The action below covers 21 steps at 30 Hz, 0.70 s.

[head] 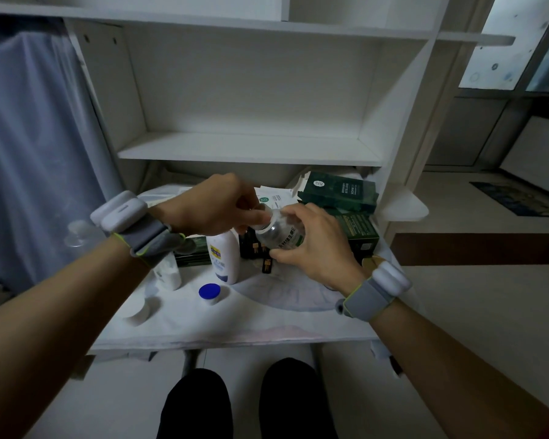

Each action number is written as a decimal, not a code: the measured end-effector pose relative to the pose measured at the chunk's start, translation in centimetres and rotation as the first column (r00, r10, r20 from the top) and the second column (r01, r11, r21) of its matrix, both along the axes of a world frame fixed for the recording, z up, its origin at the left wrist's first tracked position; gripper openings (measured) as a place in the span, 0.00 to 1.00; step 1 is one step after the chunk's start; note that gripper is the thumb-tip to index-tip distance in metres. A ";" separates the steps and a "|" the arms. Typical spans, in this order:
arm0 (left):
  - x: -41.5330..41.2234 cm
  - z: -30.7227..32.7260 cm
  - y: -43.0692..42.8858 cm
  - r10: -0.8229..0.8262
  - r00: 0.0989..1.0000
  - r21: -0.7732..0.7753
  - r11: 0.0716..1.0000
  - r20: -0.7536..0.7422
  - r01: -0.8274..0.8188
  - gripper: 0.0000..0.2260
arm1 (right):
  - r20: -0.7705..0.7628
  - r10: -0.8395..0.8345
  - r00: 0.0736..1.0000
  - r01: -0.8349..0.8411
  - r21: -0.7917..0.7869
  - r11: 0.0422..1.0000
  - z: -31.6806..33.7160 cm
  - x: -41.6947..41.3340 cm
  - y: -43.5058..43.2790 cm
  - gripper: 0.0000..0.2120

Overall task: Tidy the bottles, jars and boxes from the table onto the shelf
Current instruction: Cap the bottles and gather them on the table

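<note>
Clear bottle (281, 231) with a green-and-white label is held tilted in the air above the middle of the table (267, 327), its neck pointing left and up. The right hand (314, 245) wraps round its body, thumb underneath. The left hand (213, 207) closes its fingers over the white cap end. Right below stands a white lotion bottle (225, 258), upright, with small dark bottles (267, 266) bearing gold labels just beside it. Nearer the front edge sit a blue-lidded jar (209, 293) and, towards the left corner, a white round jar (137, 313). A white tube (168, 275) stands under the left wrist, near a flat green box (194, 253). Along the back edge lie white sachets (274, 198). At the back right corner are two dark green boxes (339, 191), one stacked on the other. Behind the table rises the white shelf (248, 148), its board directly above those boxes. A grey wristband (149, 242) carrying a white unit is strapped on each forearm.
</note>
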<state>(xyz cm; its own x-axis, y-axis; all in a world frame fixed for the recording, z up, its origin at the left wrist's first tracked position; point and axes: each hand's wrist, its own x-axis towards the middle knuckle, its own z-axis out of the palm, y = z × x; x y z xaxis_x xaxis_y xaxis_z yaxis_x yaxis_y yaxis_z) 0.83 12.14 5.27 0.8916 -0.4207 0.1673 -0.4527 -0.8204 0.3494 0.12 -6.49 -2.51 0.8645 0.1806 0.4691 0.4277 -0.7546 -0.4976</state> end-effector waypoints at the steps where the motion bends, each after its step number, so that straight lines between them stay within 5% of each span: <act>1: 0.0 0.0 0.0 -0.004 1.000 0.008 1.000 0.003 0.004 0.11 | -0.008 0.006 1.000 -0.006 0.009 1.000 0.0 0.0 0.0 0.28; 11: -0.8 -0.3 -1.0 0.049 0.997 -0.046 0.998 -0.057 -0.051 0.20 | -0.267 0.011 0.964 0.028 0.142 0.989 0.5 0.5 -2.0 0.24; 15: -1.1 -0.9 -0.9 0.035 0.990 0.004 0.999 -0.134 -0.035 0.18 | -0.202 -0.092 0.975 0.070 -0.111 0.991 -0.8 1.3 -2.5 0.32; 21: -1.8 -1.6 -0.9 -0.002 0.965 -0.014 1.000 -0.263 -0.001 0.12 | -0.201 -0.179 0.963 0.116 -0.293 0.949 -1.4 0.6 -2.3 0.25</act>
